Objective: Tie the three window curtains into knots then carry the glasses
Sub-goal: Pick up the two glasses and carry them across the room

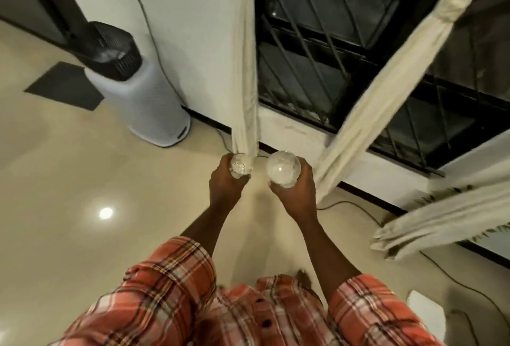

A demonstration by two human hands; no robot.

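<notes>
My left hand grips a small clear glass, seen from above. My right hand grips a larger clear glass with a round rim. Both hands are held out in front of me, close together above the floor. Three cream curtains hang by the barred window: a left curtain straight down, a middle curtain with a knot high up, and a right curtain near the frame's edge. The knots of the left and right curtains are out of view.
A white air purifier with a black top stands by the wall at left. A dark mat lies on the glossy beige floor. Cables run along the floor under the dark barred window. A white object sits at lower right.
</notes>
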